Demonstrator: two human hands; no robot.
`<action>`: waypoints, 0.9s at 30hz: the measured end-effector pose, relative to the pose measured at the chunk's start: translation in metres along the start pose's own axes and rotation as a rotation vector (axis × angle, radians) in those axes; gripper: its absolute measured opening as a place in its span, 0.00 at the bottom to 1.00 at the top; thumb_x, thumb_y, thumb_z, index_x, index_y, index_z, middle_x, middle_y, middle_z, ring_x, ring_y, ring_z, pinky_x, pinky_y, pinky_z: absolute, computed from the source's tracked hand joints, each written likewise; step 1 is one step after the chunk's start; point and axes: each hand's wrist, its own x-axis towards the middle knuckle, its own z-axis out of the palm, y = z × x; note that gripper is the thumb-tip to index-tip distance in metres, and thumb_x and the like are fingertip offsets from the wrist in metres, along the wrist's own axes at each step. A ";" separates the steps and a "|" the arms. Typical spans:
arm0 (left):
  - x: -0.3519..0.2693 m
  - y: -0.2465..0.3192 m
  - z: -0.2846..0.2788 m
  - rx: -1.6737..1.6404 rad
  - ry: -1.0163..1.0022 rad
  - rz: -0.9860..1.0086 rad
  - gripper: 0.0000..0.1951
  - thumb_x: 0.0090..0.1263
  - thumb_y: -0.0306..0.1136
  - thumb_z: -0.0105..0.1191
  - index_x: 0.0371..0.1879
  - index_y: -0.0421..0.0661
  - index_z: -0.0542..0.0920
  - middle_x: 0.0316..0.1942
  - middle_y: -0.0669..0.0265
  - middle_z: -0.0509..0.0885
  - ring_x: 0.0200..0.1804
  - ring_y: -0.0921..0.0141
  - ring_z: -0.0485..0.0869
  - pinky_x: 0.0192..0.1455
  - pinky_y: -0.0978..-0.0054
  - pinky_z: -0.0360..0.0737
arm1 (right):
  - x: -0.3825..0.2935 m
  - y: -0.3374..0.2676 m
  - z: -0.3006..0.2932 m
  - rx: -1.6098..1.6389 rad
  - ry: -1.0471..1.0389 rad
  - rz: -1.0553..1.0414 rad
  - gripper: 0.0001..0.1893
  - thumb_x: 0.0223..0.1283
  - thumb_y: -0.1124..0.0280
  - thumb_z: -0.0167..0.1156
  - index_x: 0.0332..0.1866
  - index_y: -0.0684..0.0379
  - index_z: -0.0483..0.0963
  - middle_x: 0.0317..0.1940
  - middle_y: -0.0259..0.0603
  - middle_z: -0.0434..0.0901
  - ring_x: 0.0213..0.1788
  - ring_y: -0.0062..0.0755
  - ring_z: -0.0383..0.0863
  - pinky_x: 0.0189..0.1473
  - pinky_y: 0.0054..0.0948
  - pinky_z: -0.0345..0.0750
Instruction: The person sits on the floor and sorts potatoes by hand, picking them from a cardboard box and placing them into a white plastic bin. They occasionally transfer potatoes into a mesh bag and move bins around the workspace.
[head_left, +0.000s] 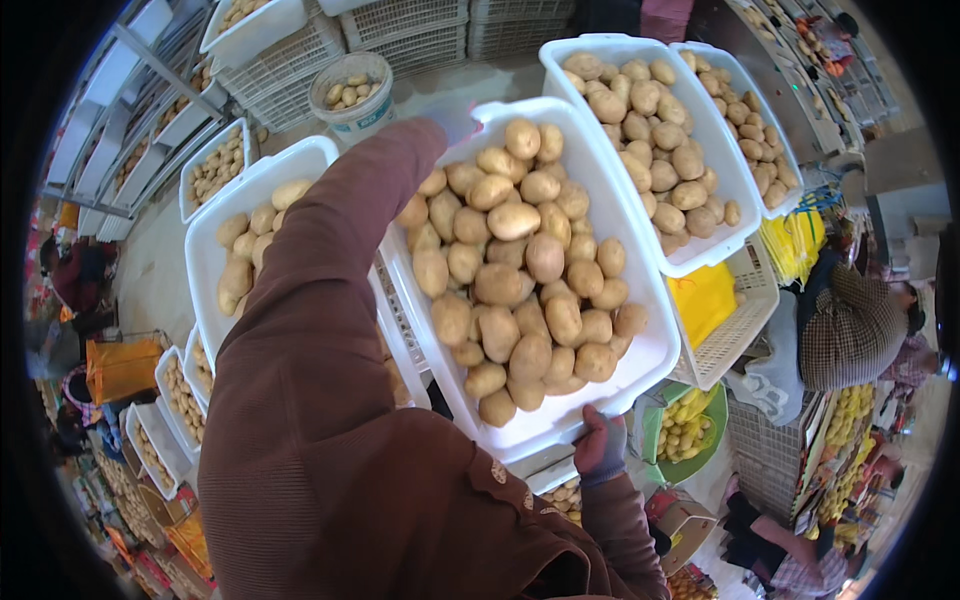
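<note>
A white plastic tub (652, 367) heaped with potatoes (499, 283) lies tilted in front of me. My right hand (601, 444), in a glove with bare fingertips, grips the tub's near rim at its lower right. At the far left corner of the same tub, my left hand (456, 122) is blurred and partly hidden by its sleeve; it is at the rim, but its grip cannot be made out. Another white tub (206, 262) with potatoes stands to the left, partly behind my left arm. To the right is a third full white tub (720, 251).
A bucket (367, 116) of small potatoes stands beyond my left hand. Stacked plastic crates (409, 34) line the back. At right are a crate (739, 330) with yellow bags, a green container (712, 442) of bagged potatoes and a person in a checked top (855, 326). Other people are farther off.
</note>
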 end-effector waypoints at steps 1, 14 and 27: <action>0.001 0.001 -0.010 0.042 0.015 -0.039 0.25 0.71 0.47 0.52 0.63 0.49 0.73 0.56 0.53 0.80 0.59 0.56 0.78 0.61 0.61 0.74 | 0.006 -0.003 0.009 0.084 -0.040 0.037 0.20 0.64 0.80 0.52 0.61 0.61 0.66 0.52 0.38 0.77 0.53 0.31 0.79 0.51 0.31 0.79; -0.271 0.002 -0.046 -0.257 0.555 0.462 0.17 0.70 0.34 0.57 0.56 0.45 0.78 0.61 0.56 0.77 0.63 0.63 0.76 0.65 0.68 0.71 | 0.073 0.001 0.053 0.020 -0.086 0.100 0.17 0.66 0.65 0.59 0.58 0.52 0.68 0.46 0.35 0.79 0.41 0.31 0.82 0.36 0.35 0.82; -0.814 -0.016 0.287 -0.887 0.379 -0.949 0.09 0.68 0.38 0.55 0.37 0.45 0.80 0.21 0.73 0.76 0.21 0.76 0.76 0.25 0.75 0.76 | 0.175 0.038 0.005 0.040 -0.362 0.236 0.22 0.59 0.51 0.67 0.55 0.49 0.74 0.49 0.28 0.79 0.46 0.30 0.77 0.48 0.34 0.76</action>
